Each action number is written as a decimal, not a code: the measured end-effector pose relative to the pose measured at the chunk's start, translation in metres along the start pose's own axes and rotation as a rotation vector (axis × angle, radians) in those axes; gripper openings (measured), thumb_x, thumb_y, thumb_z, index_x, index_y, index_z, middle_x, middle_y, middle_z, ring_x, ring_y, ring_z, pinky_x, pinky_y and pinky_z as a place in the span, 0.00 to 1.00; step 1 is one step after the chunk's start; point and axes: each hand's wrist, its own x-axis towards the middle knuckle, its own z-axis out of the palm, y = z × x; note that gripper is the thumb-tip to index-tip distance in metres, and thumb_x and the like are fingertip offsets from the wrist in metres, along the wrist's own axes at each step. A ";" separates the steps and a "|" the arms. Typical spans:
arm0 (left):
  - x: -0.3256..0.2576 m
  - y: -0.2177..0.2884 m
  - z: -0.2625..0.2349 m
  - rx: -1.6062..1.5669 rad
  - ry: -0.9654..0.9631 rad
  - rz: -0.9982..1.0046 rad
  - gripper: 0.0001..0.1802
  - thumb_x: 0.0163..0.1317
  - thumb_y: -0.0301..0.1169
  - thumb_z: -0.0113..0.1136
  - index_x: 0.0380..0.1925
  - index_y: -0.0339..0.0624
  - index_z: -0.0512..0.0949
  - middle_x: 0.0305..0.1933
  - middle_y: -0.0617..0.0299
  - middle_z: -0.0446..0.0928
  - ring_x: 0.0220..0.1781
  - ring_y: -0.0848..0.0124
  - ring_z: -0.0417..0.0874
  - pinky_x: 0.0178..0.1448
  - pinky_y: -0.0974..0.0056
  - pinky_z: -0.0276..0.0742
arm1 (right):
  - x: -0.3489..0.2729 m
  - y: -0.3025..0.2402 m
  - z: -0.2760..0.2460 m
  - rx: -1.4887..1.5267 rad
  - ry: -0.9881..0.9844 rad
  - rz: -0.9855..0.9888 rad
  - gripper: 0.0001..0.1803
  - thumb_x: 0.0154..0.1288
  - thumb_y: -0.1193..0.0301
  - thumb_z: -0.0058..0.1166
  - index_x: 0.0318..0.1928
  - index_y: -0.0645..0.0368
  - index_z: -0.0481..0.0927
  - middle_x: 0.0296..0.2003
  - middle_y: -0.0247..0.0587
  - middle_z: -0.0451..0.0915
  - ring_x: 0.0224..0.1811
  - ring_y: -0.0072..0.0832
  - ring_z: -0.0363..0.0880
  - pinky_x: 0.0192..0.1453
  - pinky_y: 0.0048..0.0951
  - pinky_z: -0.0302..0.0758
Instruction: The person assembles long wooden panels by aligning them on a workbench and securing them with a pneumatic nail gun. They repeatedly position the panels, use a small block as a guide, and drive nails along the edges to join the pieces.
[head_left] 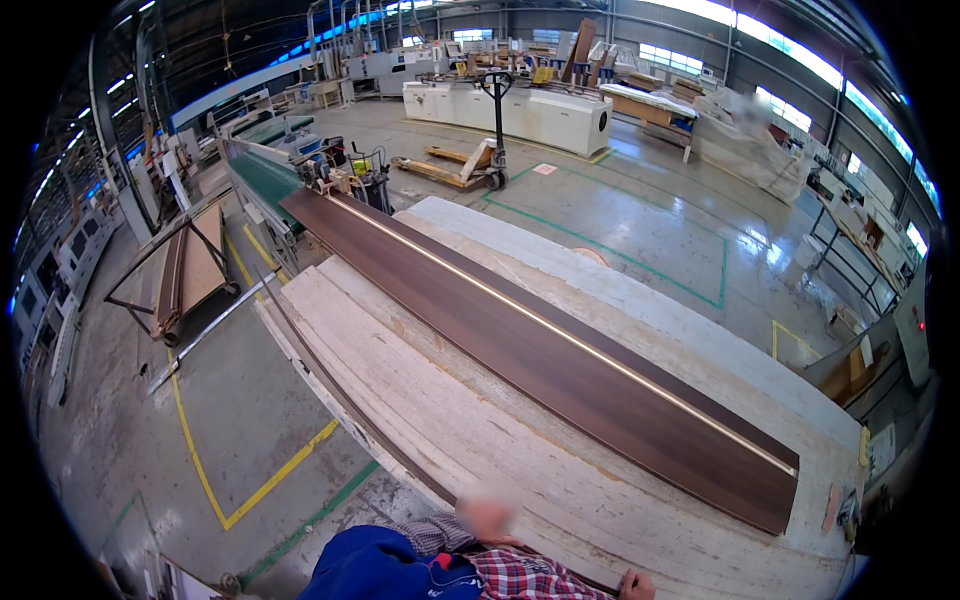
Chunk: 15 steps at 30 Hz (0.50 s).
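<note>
Woodworking factory hall, long brown panel, pallet jack, painted floor lines

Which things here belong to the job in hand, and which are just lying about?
Apparently in the job:
dark brown panel, lying on the worktop
pale worktop
dark strip along its near edge; left hand and right hand are nearby, grip unclear

Apparently just about:
pallet jack
rack of boards, left
long white machine, behind
</note>
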 end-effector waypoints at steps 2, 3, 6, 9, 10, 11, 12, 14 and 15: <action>-0.001 0.001 -0.006 -0.056 -0.095 -0.012 0.37 0.42 0.68 0.56 0.24 0.40 0.74 0.24 0.52 0.74 0.32 0.55 0.77 0.38 0.57 0.73 | -0.003 0.000 0.002 -0.001 0.013 0.002 0.18 0.63 0.60 0.45 0.24 0.61 0.75 0.25 0.55 0.74 0.29 0.51 0.71 0.34 0.45 0.67; -0.001 0.000 -0.005 -0.035 -0.127 -0.035 0.37 0.42 0.68 0.55 0.23 0.40 0.74 0.23 0.52 0.74 0.31 0.55 0.77 0.37 0.57 0.73 | -0.003 -0.002 0.002 0.007 0.019 0.025 0.18 0.63 0.60 0.45 0.25 0.61 0.75 0.25 0.55 0.74 0.29 0.51 0.71 0.34 0.45 0.67; -0.002 -0.001 -0.002 0.001 -0.205 -0.084 0.37 0.43 0.69 0.54 0.19 0.39 0.73 0.21 0.52 0.73 0.30 0.54 0.77 0.36 0.55 0.73 | -0.007 -0.009 0.002 0.003 0.049 0.081 0.17 0.62 0.60 0.46 0.25 0.62 0.76 0.24 0.55 0.74 0.28 0.49 0.71 0.33 0.44 0.67; 0.003 0.000 -0.007 0.012 -0.254 -0.096 0.38 0.43 0.70 0.52 0.19 0.39 0.73 0.21 0.51 0.73 0.30 0.54 0.77 0.36 0.54 0.73 | -0.010 0.004 0.009 -0.033 0.161 0.060 0.16 0.59 0.63 0.49 0.23 0.62 0.75 0.21 0.53 0.74 0.24 0.47 0.72 0.29 0.42 0.66; 0.007 0.002 -0.010 0.032 -0.278 -0.106 0.38 0.44 0.70 0.51 0.19 0.39 0.73 0.22 0.51 0.74 0.30 0.54 0.77 0.36 0.54 0.74 | -0.003 0.025 0.023 -0.034 0.233 0.016 0.16 0.58 0.64 0.49 0.20 0.62 0.74 0.18 0.52 0.72 0.22 0.47 0.71 0.27 0.43 0.65; 0.013 0.007 -0.009 0.054 -0.320 -0.094 0.39 0.44 0.70 0.50 0.19 0.39 0.74 0.22 0.50 0.74 0.31 0.54 0.78 0.37 0.55 0.74 | -0.010 0.040 0.036 -0.043 0.310 -0.002 0.17 0.57 0.65 0.49 0.16 0.61 0.72 0.16 0.51 0.70 0.20 0.48 0.70 0.24 0.44 0.63; 0.012 0.011 -0.010 0.022 -0.333 -0.137 0.38 0.45 0.70 0.50 0.19 0.39 0.75 0.23 0.50 0.75 0.31 0.55 0.78 0.38 0.55 0.74 | -0.009 0.023 0.026 0.007 0.251 0.050 0.16 0.57 0.66 0.48 0.16 0.62 0.72 0.16 0.52 0.70 0.20 0.48 0.70 0.24 0.44 0.64; 0.013 0.005 -0.017 -0.026 -0.400 -0.162 0.38 0.46 0.70 0.49 0.20 0.40 0.77 0.26 0.50 0.77 0.33 0.56 0.79 0.38 0.56 0.74 | -0.002 -0.003 0.012 0.020 0.208 -0.002 0.15 0.57 0.66 0.48 0.18 0.61 0.72 0.17 0.51 0.72 0.20 0.47 0.71 0.24 0.42 0.65; 0.000 -0.003 -0.012 -0.086 -0.356 -0.230 0.36 0.48 0.68 0.49 0.22 0.42 0.79 0.28 0.50 0.79 0.34 0.56 0.80 0.39 0.56 0.74 | 0.003 -0.012 0.012 0.050 0.174 -0.013 0.14 0.57 0.65 0.48 0.19 0.60 0.73 0.18 0.50 0.73 0.20 0.46 0.71 0.24 0.42 0.66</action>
